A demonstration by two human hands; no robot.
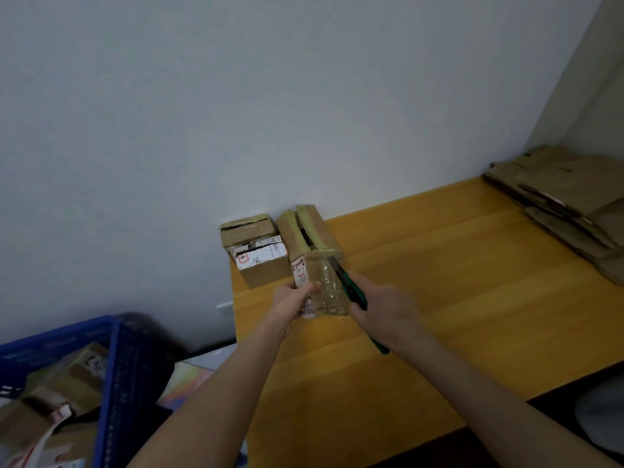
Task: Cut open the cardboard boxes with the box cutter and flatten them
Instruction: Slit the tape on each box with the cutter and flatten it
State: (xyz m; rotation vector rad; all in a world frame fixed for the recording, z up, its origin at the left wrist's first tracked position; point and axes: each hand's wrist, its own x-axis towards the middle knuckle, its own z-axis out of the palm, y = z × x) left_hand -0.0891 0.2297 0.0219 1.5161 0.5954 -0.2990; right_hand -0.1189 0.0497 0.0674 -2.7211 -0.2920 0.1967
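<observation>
Done: a pile (pixel 567 204) of flat cardboard lies at the far right of the table. I judge that several boxes are finished.
In hand: the box (pixel 305 238) lies at the far left of the table, one end toward the wall. Its top seam gapes open along the far part, while the near end is wrapped in clear tape.
Left hand (pixel 295 300): fingers curled round the near left side of the box, steadying it.
Right hand (pixel 381 312): wrapped round the green cutter (pixel 353 290), with the blade against the taped near end on its right side.
Left to do: finish this cut and flatten the box. Then comes the second box (pixel 256 255), which is taped shut and just left of the first, and then the taped boxes (pixel 60 383) in the blue crate (pixel 109 383) at near left. I'd judge the task about midway.
Surface: a yellow wood-grain table (pixel 439 282) pushed against the wall.
Room: a plain pale wall (pixel 236 96) with a corner at far right. The floor is dark below the table's near edge.
</observation>
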